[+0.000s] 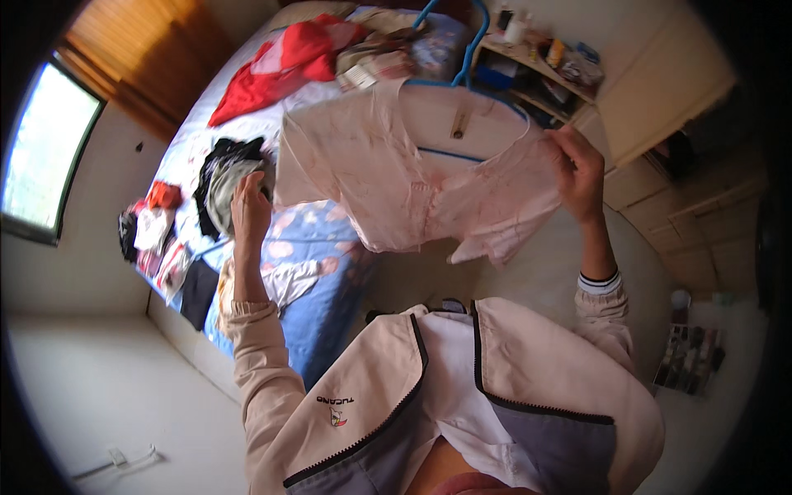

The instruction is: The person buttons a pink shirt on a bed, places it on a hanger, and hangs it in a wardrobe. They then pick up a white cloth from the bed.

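Observation:
A pale pink short-sleeved blouse (383, 167) hangs spread on a blue clothes hanger (467, 59) in front of me. The hanger's hook points away, and its lower bar shows through the neckline. My right hand (578, 170) pinches the blouse at the sleeve on the right side. Just beyond the opposite sleeve, my left hand (250, 207) is raised with its fingers apart and nothing visible in it. Behind that hand, a heap of black and grey clothes (229, 182) lies on the bed (297, 241).
Red cloth (278, 62) lies farther up the bed. Several folded garments (164, 241) line its left edge, and a white garment (291, 281) lies nearer. A wooden shelf (535, 65) with bottles stands beyond the hanger. Drawers (687, 229) and a rack of small items (690, 359) are at right.

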`<action>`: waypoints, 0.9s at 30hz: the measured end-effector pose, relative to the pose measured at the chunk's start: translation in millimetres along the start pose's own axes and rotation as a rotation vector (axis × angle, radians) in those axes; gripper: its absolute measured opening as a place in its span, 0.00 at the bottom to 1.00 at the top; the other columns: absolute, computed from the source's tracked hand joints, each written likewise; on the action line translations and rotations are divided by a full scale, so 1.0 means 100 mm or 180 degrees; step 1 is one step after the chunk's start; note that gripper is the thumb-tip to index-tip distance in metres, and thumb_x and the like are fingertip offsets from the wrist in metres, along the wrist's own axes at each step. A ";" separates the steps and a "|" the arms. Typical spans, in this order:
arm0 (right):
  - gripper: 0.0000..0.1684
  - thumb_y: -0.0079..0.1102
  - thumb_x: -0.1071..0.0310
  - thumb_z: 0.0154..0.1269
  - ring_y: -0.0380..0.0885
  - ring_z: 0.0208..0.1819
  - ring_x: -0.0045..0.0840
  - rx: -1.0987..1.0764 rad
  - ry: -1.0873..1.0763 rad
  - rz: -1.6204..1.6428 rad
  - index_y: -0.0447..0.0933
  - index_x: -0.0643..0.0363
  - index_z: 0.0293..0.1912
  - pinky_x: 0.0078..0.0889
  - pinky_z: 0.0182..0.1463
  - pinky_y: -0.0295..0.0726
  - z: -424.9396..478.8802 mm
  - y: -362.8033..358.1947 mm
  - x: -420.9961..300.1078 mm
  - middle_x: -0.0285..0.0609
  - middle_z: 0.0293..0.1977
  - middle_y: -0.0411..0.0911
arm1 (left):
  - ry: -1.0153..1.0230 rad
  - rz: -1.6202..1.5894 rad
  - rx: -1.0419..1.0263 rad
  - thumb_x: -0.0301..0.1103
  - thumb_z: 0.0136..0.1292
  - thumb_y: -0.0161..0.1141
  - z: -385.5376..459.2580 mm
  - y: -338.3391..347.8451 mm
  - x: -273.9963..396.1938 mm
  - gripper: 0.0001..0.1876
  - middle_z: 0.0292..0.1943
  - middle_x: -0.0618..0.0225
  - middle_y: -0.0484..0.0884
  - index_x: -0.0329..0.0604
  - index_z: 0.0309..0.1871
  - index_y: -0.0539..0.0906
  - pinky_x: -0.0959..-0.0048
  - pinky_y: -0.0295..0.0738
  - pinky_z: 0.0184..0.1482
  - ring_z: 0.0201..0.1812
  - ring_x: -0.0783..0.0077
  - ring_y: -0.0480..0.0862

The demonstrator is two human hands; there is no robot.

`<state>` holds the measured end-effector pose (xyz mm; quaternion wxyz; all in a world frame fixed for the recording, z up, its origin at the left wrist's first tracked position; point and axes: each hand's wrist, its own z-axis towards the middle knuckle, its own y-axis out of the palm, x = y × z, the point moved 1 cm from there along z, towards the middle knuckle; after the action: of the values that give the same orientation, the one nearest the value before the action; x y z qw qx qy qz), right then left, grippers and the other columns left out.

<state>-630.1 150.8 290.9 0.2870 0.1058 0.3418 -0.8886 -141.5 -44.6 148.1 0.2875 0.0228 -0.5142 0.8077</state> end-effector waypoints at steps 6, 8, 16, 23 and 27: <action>0.06 0.62 0.74 0.69 0.68 0.24 0.21 -0.0174 0.0606 -0.0185 0.79 0.68 0.41 0.23 0.27 0.67 -0.45 -0.55 0.28 0.39 0.28 0.72 | 0.0844 -0.0675 0.0581 0.21 0.65 0.56 0.64 0.26 1.40 0.18 0.57 0.50 0.79 0.35 0.59 0.76 0.57 0.71 0.61 0.58 0.46 0.78; 0.06 0.62 0.75 0.67 0.70 0.25 0.23 -0.0174 0.0738 -0.0341 0.79 0.68 0.41 0.25 0.28 0.69 -0.55 -0.73 0.33 0.40 0.28 0.72 | 0.1171 -0.1171 0.0546 0.26 0.65 0.63 0.85 0.34 2.04 0.22 0.60 0.50 0.78 0.36 0.62 0.75 0.58 0.70 0.64 0.61 0.47 0.77; 0.06 0.67 0.73 0.61 0.75 0.30 0.36 0.0055 0.0910 -0.0991 0.80 0.63 0.38 0.37 0.33 0.76 -0.98 -0.91 0.51 0.42 0.28 0.72 | 0.1508 -0.1281 -0.1234 0.36 0.71 0.57 1.51 1.66 2.38 0.11 0.38 0.46 0.84 0.36 0.43 0.82 0.56 0.76 0.45 0.44 0.41 0.82; 0.06 0.67 0.70 0.63 0.76 0.31 0.34 0.0625 0.1736 -0.1547 0.82 0.63 0.37 0.36 0.33 0.76 -1.48 -1.04 0.33 0.42 0.28 0.75 | 0.2441 -0.2096 -0.0865 0.22 0.65 0.57 1.95 2.29 2.93 0.15 0.50 0.47 0.82 0.33 0.55 0.79 0.55 0.77 0.52 0.49 0.44 0.81; 0.07 0.67 0.69 0.63 0.77 0.32 0.34 0.0609 0.1973 -0.1870 0.82 0.62 0.37 0.35 0.34 0.77 -1.50 -1.05 0.30 0.42 0.28 0.77 | 0.3370 -0.2863 -0.0861 0.23 0.56 0.68 1.74 1.88 4.11 0.28 0.56 0.50 0.80 0.37 0.62 0.77 0.53 0.67 0.66 0.59 0.48 0.78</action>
<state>-716.8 300.6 225.3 -0.1052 0.2919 0.3435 -0.8864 -621.2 -67.9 213.3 0.8050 -0.1987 -0.3419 0.4423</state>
